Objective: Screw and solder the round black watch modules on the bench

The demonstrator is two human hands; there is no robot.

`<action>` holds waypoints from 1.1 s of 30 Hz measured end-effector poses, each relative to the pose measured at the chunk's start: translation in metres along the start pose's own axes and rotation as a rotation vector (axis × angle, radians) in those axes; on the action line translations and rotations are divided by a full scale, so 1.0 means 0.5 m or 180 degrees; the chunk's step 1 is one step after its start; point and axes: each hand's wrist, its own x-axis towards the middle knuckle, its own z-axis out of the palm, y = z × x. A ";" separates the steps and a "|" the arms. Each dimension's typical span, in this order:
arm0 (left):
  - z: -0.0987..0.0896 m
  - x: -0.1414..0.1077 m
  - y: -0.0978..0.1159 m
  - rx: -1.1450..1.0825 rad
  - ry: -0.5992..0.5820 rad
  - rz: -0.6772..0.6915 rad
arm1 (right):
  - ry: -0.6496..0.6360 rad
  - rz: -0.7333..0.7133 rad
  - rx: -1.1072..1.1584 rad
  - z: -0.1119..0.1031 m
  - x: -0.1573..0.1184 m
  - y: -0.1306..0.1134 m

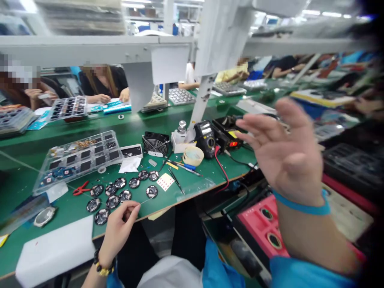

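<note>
Two bare hands are apart: the left hand [118,232] pinches a thin pale strand [145,201] beside round black parts [151,192], while the right hand [283,154] (its fingers [258,128] spread, gripping nothing) is raised in the air.

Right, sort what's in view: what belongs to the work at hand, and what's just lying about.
Work:
left hand, pinching a thin strand
right hand, raised open
black discs
parts tray

Probably lying about:
red pliers
multimeter
fan
tape roll
foam block
</note>
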 end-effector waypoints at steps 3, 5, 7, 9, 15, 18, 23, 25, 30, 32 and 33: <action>0.005 -0.001 0.000 -0.0210 -0.0009 -0.0088 | 0.0349 0.0591 0.0906 -0.026 0.058 0.066; 0.008 0.000 0.002 -0.0441 -0.0035 -0.0194 | 0.0745 0.1385 0.1098 -0.062 0.090 0.131; 0.010 0.002 0.004 -0.0676 -0.0043 -0.0273 | 0.1045 0.1687 0.1160 -0.098 0.116 0.188; 0.013 0.007 0.009 -0.0785 -0.0009 -0.0305 | 0.1187 0.1725 0.1117 -0.122 0.138 0.225; 0.028 0.039 0.027 -0.0543 0.0254 -0.0056 | 0.0952 0.1747 0.1005 -0.098 0.218 0.273; 0.036 0.052 0.019 -0.0530 0.0370 -0.0041 | 0.0938 0.1801 0.0861 -0.080 0.263 0.288; 0.040 0.052 -0.009 -0.0387 0.0542 0.0013 | 0.1735 0.1313 0.0490 -0.095 0.281 0.280; 0.040 0.048 -0.012 -0.0281 0.0565 0.0058 | 0.1942 0.0899 0.0411 -0.098 0.242 0.265; 0.043 0.045 0.001 -0.0066 0.0520 0.0096 | 0.1066 0.0197 0.0379 -0.039 0.042 0.234; 0.043 0.047 0.005 -0.0040 0.0492 0.0092 | 0.0550 0.0221 0.0229 0.002 -0.035 0.230; 0.043 0.047 0.005 -0.0035 0.0490 0.0086 | 0.0281 0.0294 0.0117 0.020 -0.063 0.229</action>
